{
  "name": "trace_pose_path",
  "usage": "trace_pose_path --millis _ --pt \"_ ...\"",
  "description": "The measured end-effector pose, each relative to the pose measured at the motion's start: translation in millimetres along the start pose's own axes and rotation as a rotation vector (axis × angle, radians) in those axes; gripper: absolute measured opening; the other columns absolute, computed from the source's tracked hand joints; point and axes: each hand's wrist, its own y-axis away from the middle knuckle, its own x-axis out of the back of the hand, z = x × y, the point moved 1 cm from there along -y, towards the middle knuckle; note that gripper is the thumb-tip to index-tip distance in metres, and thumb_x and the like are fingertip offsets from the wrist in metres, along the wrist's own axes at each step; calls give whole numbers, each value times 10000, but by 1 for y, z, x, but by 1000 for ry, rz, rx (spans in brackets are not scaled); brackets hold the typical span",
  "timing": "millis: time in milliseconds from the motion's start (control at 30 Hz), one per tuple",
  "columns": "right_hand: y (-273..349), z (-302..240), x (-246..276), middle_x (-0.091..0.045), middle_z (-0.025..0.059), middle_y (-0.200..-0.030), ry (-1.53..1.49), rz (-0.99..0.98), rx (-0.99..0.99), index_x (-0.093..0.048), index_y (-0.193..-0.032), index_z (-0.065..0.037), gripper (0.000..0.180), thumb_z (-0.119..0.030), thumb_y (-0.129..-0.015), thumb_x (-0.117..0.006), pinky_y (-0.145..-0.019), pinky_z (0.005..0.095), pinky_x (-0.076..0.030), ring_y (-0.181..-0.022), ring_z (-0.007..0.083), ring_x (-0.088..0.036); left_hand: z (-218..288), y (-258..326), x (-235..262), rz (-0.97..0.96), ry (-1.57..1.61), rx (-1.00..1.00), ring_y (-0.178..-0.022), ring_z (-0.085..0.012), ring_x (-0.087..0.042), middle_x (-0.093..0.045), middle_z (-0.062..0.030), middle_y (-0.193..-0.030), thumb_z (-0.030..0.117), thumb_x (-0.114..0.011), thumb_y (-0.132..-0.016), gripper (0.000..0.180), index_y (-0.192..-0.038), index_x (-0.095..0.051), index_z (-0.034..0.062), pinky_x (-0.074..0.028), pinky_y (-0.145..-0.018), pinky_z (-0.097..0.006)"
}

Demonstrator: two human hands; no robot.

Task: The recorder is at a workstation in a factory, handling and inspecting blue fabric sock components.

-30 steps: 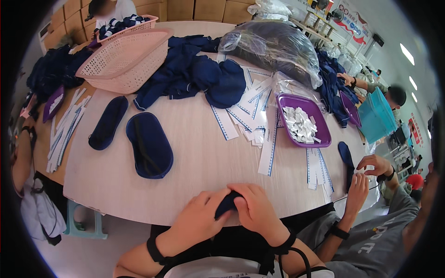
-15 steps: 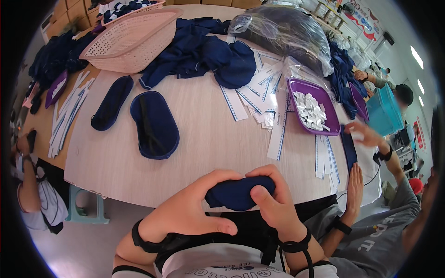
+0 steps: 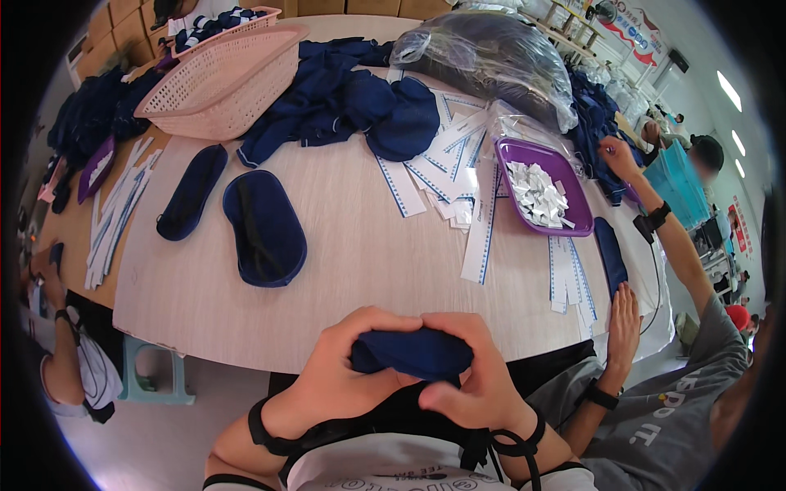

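Note:
Both my hands grip one folded navy eye mask (image 3: 413, 353) close to my body, just off the near edge of the round wooden table (image 3: 344, 270). My left hand (image 3: 340, 368) wraps its left end with fingers curled over the top. My right hand (image 3: 479, 372) holds the right end, thumb underneath. Two more navy eye masks lie flat on the table ahead and to the left, a wide one (image 3: 264, 227) and a narrow one (image 3: 192, 191).
A pink basket (image 3: 221, 78) and a pile of navy cloth (image 3: 360, 106) sit at the far side. White paper strips (image 3: 446, 176) and a purple tray of small white slips (image 3: 542, 186) lie to the right. A person's hand (image 3: 622, 315) rests at the right.
My hands have moved closer to my body with the eye mask, and it is now squeezed tighter between them. The person on the right raised one arm toward the far cloth pile.

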Motion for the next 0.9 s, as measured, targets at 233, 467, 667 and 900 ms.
trace_pose_path --millis 233,467,667,900 --pt "-3 -6 14 -484 128 -1110 208 -104 83 -509 -1082 -20 383 -91 -733 -647 -865 351 -401 -1020 297 -477 2 7 -6 30 54 74 -883 -126 -561 -594 -89 -944 30 -684 -705 322 -992 -539 11 -440 -777 -256" --pt "-5 -12 1 -582 103 -954 375 15 252 -575 -912 -29 199 -12 -715 -600 -868 410 -396 -946 278 -542 -14 2 -21 42 138 131 -795 -93 -530 -588 -56 -870 18 -657 -722 260 -956 -545 2 -420 -723 -218" --pt "10 -15 -3 -602 102 -858 144 182 301 -585 -817 -7 106 -40 -718 -564 -836 411 -406 -852 257 -569 -18 -1 -36 68 327 22 -816 -111 -543 -592 -63 -879 -60 -617 -711 233 -929 -558 -4 -430 -743 -238" --pt "18 -20 0 -604 99 -882 116 191 351 -598 -806 -2 107 -36 -712 -559 -841 398 -396 -862 247 -559 -19 -4 -36 6 405 -31 -886 -165 -560 -582 -81 -939 -114 -601 -685 243 -893 -594 12 -432 -785 -255"
